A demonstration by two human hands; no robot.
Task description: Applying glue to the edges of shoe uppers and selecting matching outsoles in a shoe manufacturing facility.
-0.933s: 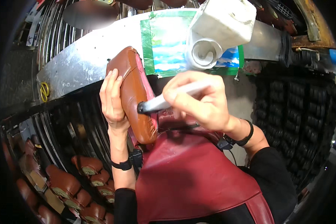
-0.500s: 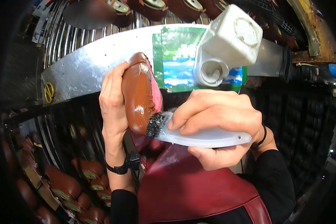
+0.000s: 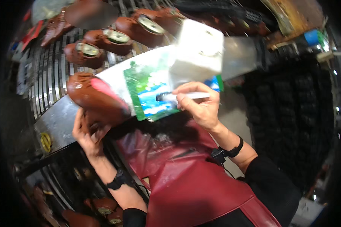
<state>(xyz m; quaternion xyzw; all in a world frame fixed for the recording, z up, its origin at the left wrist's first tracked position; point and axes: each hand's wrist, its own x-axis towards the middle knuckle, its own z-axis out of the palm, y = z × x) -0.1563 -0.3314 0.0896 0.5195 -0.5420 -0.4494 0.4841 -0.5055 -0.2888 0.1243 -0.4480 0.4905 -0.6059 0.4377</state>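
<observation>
On the left, my left hand (image 3: 88,140) is closed around the near end of a brown leather shoe upper (image 3: 85,90). A pink strip (image 3: 106,90) shows along the upper's right side. My right hand (image 3: 204,109) pinches the pale handle of a brush (image 3: 195,95). Its dark bristles point left, apart from the shoe, over a green-edged blue and white sheet (image 3: 132,90) on the bench. Just beyond that hand stands a boxy white plastic container (image 3: 195,53); its lower part is blurred and partly hidden.
Several brown shoes (image 3: 115,39) line a metal roller rack (image 3: 45,79) behind the metal bench (image 3: 60,119). A yellow ring (image 3: 45,142) hangs at the bench's left edge. More brown shoes (image 3: 104,206) sit low on the left. A dark rack (image 3: 288,113) fills the right side.
The brush has come off the shoe and moved over the sheet by the white container. My left hand has carried the shoe left and turned it. The whole view has shifted.
</observation>
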